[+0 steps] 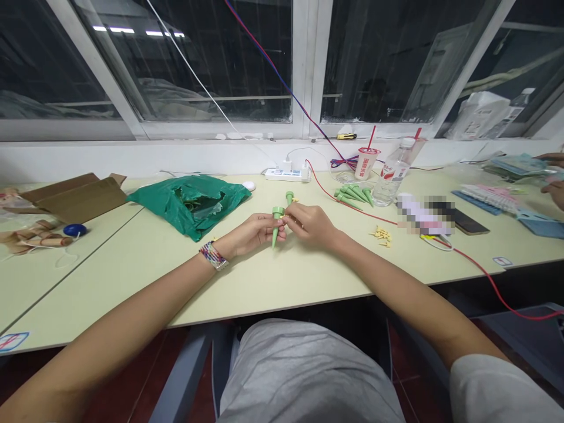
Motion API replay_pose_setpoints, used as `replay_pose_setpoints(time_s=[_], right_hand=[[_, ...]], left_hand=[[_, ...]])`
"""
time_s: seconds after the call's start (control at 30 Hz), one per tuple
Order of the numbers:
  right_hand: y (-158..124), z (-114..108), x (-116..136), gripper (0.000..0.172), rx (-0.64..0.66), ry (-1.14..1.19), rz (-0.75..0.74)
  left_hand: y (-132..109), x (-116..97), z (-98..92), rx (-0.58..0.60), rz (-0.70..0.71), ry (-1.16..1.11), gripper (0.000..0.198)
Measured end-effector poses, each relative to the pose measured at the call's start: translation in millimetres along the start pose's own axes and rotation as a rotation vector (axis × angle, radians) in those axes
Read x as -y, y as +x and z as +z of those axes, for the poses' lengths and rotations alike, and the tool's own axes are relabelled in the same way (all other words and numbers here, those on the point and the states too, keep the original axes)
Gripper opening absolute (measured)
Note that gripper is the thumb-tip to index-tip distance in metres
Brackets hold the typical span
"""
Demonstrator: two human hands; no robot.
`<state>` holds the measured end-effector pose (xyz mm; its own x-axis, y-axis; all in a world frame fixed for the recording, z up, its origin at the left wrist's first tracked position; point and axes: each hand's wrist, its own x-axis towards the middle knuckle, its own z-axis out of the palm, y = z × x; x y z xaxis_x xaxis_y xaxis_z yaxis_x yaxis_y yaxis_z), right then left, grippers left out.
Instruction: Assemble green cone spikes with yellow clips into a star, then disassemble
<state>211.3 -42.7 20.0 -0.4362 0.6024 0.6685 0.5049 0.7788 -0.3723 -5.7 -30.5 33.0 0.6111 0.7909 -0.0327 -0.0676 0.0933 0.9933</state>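
Note:
Over the middle of the table, my left hand [259, 232] is closed on a green plant watering spike [275, 235], its cap up and its point down. My right hand [309, 222] pinches at the spike's side, just below the cap, where a bit of a small yellow valve [282, 218] shows between the fingers. Most of that valve is hidden. Just behind the hands is another green spike [289, 197] with a yellow piece at its side. Several more green spikes [352, 192] lie in a pile to the right, and a heap of loose yellow valves [381, 236] is nearer me.
A torn green plastic bag [189, 202] and cardboard box [79, 200] are at left, near a wooden toy with a blue ball [74, 230]. A power strip [287, 174], cup [366, 163] and bottle [392, 173] stand behind. A red cable [489, 282] crosses the right side; another person's hand [556, 191] is far right.

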Motion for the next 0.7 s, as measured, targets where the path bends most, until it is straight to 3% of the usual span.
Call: replay_pose_setpoints(time_s=[0.1,0.17,0.23,0.3,0.4,0.47,0.57,0.7], right_hand=[[5,8,0,0.04,0.018,0.231,0.238],[8,14,-2,0.051,0.098,0.481,0.439],[9,17,-2,0.057,0.154,0.622,0.54],[7,15,0,0.055,0.105,0.511,0.484],[1,6,5,0.04,0.028,0.09,0.232],[-2,1,7,0.03,0.041,-0.071,0.115],[-2,0,7,0.03,0.044,-0.004,0.125],[3,11,6,0.042,0.028,0.412,0.319]], left_hand=[[-2,2,6.4,-0.151,0.172,0.201,0.029],[-3,3,11.3,-0.292,0.298,0.365,0.027],[-4,3,14.0,-0.339,0.337,0.429,0.028],[-3,0,12.7,-0.271,0.276,0.339,0.03],[-1,-2,5.6,-0.133,0.092,0.082,0.036],[0,-2,1.5,-0.075,0.009,0.004,0.039],[-1,-1,2.1,-0.054,0.041,0.06,0.04],[-6,-1,10.2,-0.215,0.281,0.361,0.04]])
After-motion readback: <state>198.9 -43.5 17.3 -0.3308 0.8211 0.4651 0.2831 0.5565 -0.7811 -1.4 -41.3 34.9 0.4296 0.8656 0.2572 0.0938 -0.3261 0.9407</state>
